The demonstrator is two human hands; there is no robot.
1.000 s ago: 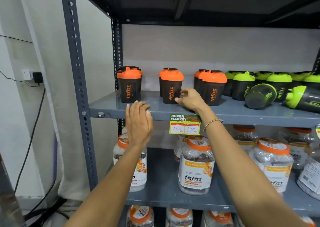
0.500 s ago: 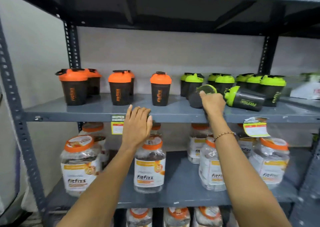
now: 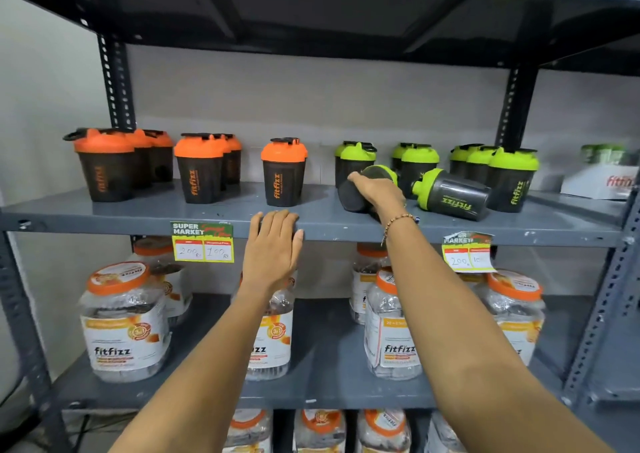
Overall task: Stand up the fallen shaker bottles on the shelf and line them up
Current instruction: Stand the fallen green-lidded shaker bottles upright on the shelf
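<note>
On the grey shelf [image 3: 156,215], dark shaker bottles stand upright: orange-lidded ones [image 3: 284,172] on the left half, green-lidded ones [image 3: 510,175] on the right. Two green-lidded shakers lie fallen. My right hand [image 3: 379,189] grips the nearer one [image 3: 351,194], which is tipped with its base toward me and its lid toward the back. The other fallen shaker [image 3: 452,194] lies on its side just to the right, lid pointing left. My left hand [image 3: 275,245] rests flat on the shelf's front edge, holding nothing.
Price tags [image 3: 202,243] hang from the shelf's front edge. Large orange-lidded fitfizz jars [image 3: 124,321] fill the shelf below. A white fitfizz box [image 3: 604,182] sits at the far right of the shaker shelf. Dark uprights [image 3: 116,82] frame the rack.
The view has swung right along the shelf. My right hand went from the orange shakers to the fallen green-lidded shaker and took hold of it. My left hand slid right along the edge.
</note>
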